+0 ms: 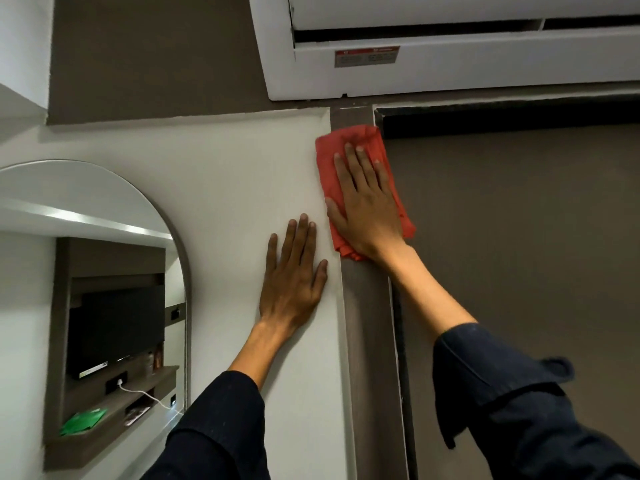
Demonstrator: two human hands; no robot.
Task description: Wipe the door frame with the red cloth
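Observation:
A brown vertical door frame runs up between the white wall and the brown door. Near its top, a folded red cloth lies flat against the frame. My right hand presses on the cloth with its palm and fingers spread, covering most of it. My left hand rests flat on the white wall just left of the frame, fingers apart, holding nothing. Dark sleeves cover both forearms.
A white air conditioner hangs just above the door's top frame. The brown door fills the right side. An arched mirror on the white wall at left reflects a TV and shelves.

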